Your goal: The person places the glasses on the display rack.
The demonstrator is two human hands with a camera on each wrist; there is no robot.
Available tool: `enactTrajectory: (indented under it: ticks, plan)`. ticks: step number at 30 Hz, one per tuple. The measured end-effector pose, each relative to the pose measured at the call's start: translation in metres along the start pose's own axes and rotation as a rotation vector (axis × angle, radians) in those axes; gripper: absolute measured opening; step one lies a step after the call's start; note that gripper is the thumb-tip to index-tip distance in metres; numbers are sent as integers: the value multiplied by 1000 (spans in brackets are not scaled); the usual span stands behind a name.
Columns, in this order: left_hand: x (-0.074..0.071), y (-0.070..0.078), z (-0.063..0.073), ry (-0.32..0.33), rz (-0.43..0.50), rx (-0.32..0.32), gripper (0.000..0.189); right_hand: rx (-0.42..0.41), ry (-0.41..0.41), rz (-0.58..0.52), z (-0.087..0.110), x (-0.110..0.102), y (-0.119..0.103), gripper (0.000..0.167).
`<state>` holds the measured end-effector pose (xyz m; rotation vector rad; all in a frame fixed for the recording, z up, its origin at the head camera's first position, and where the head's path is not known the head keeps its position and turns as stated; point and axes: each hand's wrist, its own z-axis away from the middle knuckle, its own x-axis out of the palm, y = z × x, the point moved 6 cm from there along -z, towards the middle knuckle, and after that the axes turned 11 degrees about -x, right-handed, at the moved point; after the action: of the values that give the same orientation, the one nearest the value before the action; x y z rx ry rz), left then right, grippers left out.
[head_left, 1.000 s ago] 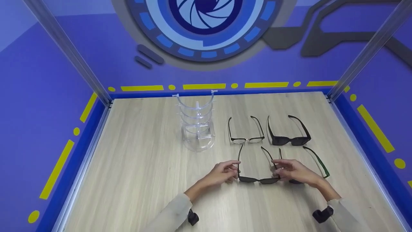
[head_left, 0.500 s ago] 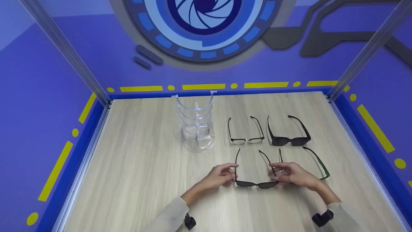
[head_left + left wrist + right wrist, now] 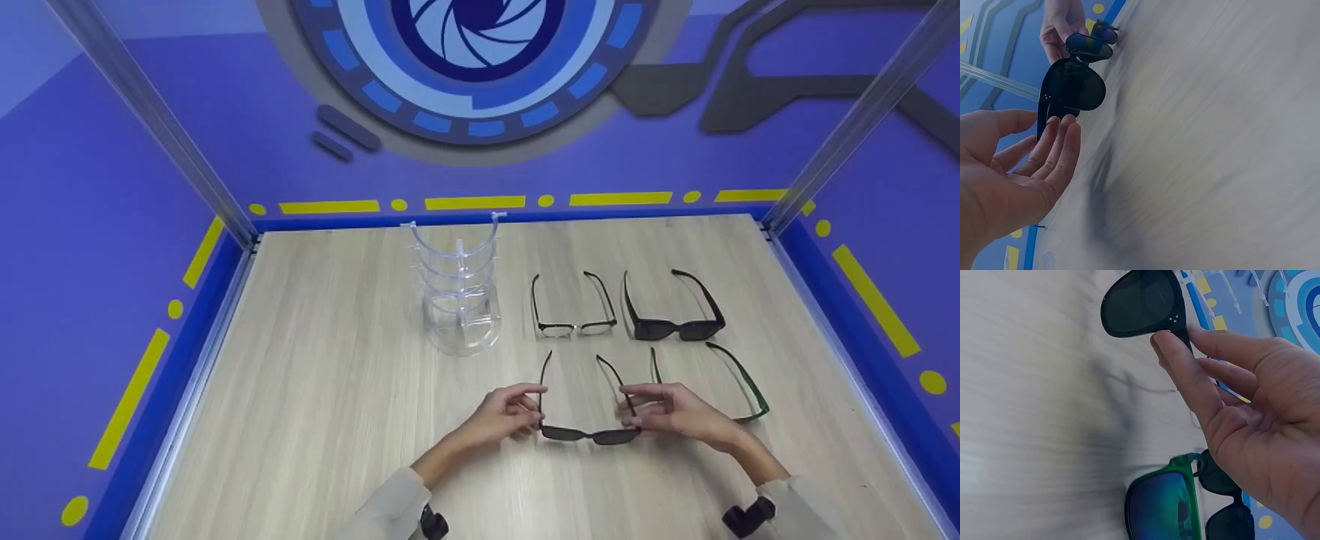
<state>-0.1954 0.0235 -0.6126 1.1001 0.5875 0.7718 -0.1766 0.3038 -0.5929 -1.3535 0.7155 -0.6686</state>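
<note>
Black sunglasses (image 3: 616, 436) with open temples are held between my two hands in the head view. My left hand (image 3: 504, 412) pinches one temple close to the hinge; the left wrist view shows its fingers beside the dark lens (image 3: 1075, 84). On the opposite side, my right hand (image 3: 681, 414) pinches the other temple, its thumb just under the lens (image 3: 1141, 305) in the right wrist view. Shadows of the frame fall on the wood below. Green-framed sunglasses (image 3: 1158, 509) with mirrored lenses lie close by the right hand, which partly covers them in the head view.
A clear plastic tiered glasses stand (image 3: 463, 343) is left of centre on the wooden table (image 3: 322, 360). Clear-lensed eyeglasses (image 3: 576, 327) and thick black sunglasses (image 3: 679, 328) lie behind the hands, temples pointing away. Blue panels (image 3: 225, 135) enclose the back and sides.
Both hands have carried the black sunglasses a little leftward and nearer the person, away from the green-framed pair, of which more now shows. The other glasses and the stand stay put.
</note>
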Motion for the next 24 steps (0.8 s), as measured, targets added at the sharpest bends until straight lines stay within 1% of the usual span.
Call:
enactTrajectory:
  ticks: [7,14,18,24]
  plan:
    - [-5,-3,7,14,15,-12,48,-18,17,-29,-4,7,1,64]
    - [-13,-5,11,19,33,-10,50,-5,51,-52,-7,12,0,66]
    - [-18,-8,15,22,52,-10,51,-23,61,-69,-10,17,0,66]
    - [-24,-15,23,40,90,5,52,-50,79,-63,-16,25,1,65]
